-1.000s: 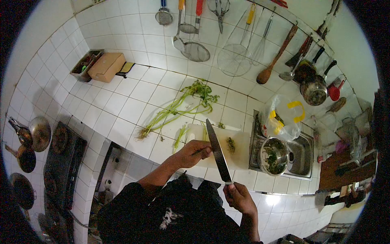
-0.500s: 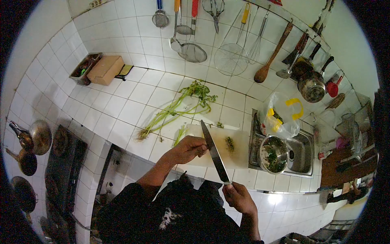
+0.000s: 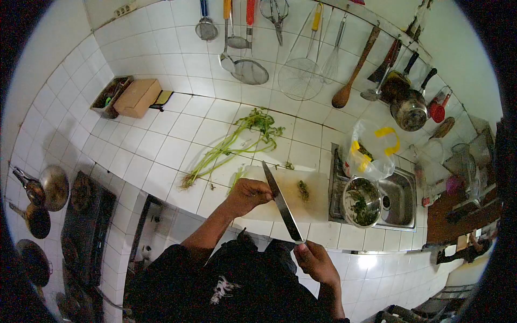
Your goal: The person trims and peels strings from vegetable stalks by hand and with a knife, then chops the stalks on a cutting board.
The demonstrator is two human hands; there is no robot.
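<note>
Board (image 3: 318, 206): landmark.
Knife (image 3: 281, 203): blade slanting above board.
Right hand (image 3: 318, 262): closed round knife handle, nearside of board.
Left hand (image 3: 249, 196): over board's left part, fingers curled beside blade; opening and contents cannot be told.
Chopped greens (image 3: 303, 190): on board.
Stalks (image 3: 226, 145): beyond board, leftward.
Bowl (image 3: 362, 202): right of board.

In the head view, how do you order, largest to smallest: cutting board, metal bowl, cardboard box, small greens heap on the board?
1. Cutting board
2. Metal bowl and cardboard box: too alike to rank
3. Greens heap
</note>
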